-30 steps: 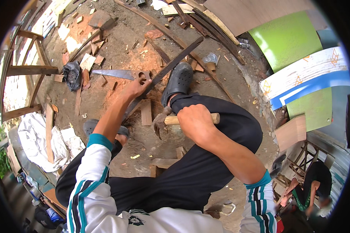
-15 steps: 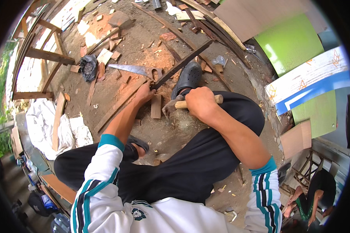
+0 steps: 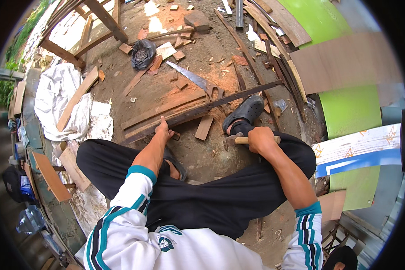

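My left hand (image 3: pixel 164 130) grips the near edge of a long dark wooden strip (image 3: pixel 189 113), with one finger stretched over its face. The strip slants from lower left to upper right, its far end by a dark clog (image 3: pixel 249 111) on my right foot. My right hand (image 3: pixel 262 140) is closed around the wooden handle of a hammer (image 3: pixel 241 140); the hammer's head points left, above the ground between my legs. A lighter board (image 3: pixel 159 110) lies just beyond the strip. Below the strip rests a short wood block (image 3: pixel 204 127).
A handsaw (image 3: pixel 191 77) lies beyond the strip amid sawdust and offcuts. Farther off are a black plastic bag (image 3: pixel 143 53) and a wooden frame (image 3: pixel 104 20). White sacking (image 3: pixel 58 101) lies at left; green panels (image 3: pixel 350 108) and long battens (image 3: pixel 278 63) lie at right.
The view has turned, shifting the scene. The dark strip has swung out lengthwise beside the lighter board, my left hand now at its lower-left part. My right hand keeps the hammer.
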